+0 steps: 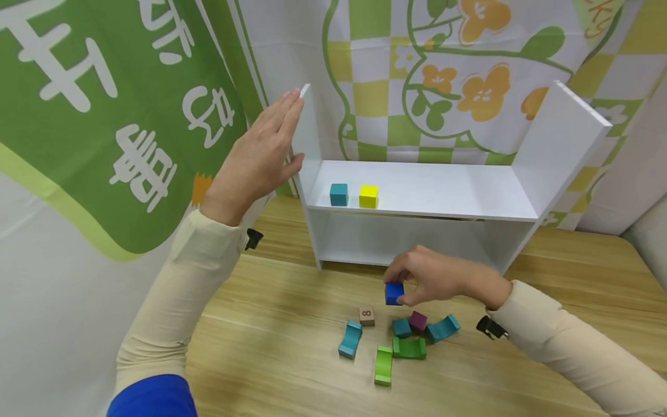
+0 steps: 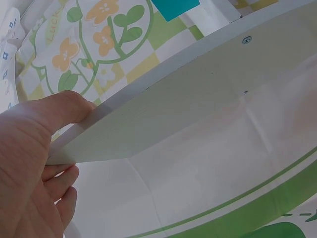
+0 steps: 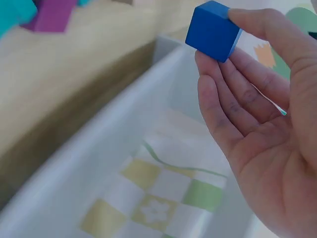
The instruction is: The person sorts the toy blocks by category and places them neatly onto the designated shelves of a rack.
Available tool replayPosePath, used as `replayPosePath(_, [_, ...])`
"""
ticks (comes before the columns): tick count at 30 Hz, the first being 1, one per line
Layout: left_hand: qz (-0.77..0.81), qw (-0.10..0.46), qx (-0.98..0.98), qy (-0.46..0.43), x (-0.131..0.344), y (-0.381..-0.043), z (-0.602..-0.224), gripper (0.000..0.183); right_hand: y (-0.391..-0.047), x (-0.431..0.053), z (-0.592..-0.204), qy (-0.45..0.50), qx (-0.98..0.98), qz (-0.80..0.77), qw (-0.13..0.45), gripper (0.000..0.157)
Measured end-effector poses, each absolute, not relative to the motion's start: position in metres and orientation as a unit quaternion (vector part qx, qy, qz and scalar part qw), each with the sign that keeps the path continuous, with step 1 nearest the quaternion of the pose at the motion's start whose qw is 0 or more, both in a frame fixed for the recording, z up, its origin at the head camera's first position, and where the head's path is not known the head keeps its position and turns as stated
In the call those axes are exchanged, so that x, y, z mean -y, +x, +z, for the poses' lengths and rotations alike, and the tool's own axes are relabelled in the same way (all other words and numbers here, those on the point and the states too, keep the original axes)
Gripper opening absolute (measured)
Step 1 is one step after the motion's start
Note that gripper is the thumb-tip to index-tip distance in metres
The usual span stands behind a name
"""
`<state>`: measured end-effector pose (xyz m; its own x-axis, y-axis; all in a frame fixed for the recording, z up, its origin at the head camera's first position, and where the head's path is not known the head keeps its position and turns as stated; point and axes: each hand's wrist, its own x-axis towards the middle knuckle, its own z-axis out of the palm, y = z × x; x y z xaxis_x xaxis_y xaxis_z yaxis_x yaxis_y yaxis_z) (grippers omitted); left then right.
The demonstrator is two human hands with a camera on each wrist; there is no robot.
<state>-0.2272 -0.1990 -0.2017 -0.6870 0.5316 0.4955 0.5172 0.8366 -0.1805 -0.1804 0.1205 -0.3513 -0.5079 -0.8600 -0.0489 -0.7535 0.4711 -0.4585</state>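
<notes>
A blue cube [image 3: 213, 30] is pinched between the thumb and fingertips of my right hand [image 1: 435, 277], in front of the white shelf's lower level. My left hand [image 1: 263, 152] holds the upper part of the shelf's left side panel [image 2: 163, 99], thumb on one face and fingers on the other. On the upper board of the white shelf [image 1: 443, 185] a teal cube [image 1: 339, 195] and a yellow cube [image 1: 368, 197] stand side by side with a small gap.
On the wooden table [image 1: 250, 347] lie a wooden cube marked 8 [image 1: 367, 316], a teal cube [image 1: 401, 328], a purple cube [image 1: 418, 321], a light-blue curved block [image 1: 350, 339], a teal curved block [image 1: 443, 329] and two green curved blocks [image 1: 409, 348]. Patterned cloth [image 1: 375, 87] hangs behind.
</notes>
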Motion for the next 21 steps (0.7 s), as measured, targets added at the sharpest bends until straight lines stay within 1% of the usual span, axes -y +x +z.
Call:
replayPosePath(5, [0.017,0.275,0.918,-0.284,0.200,-0.228,-0.202,0.084,-0.184,-0.128,-0.317,-0.456,-0.863,-0.174,0.135,0.035])
replayPosePath(10, [0.018,0.277,0.918,-0.284,0.200,-0.228,-0.202,0.084,-0.189,-0.132,-0.285,-0.446,-0.876,-0.147,0.113,0.037])
replayPosePath(21, [0.013,0.276,0.918,-0.282,0.199,-0.228,-0.202,0.084,-0.216,-0.136,-0.234,-0.418,-0.893,-0.133,0.098,0.034])
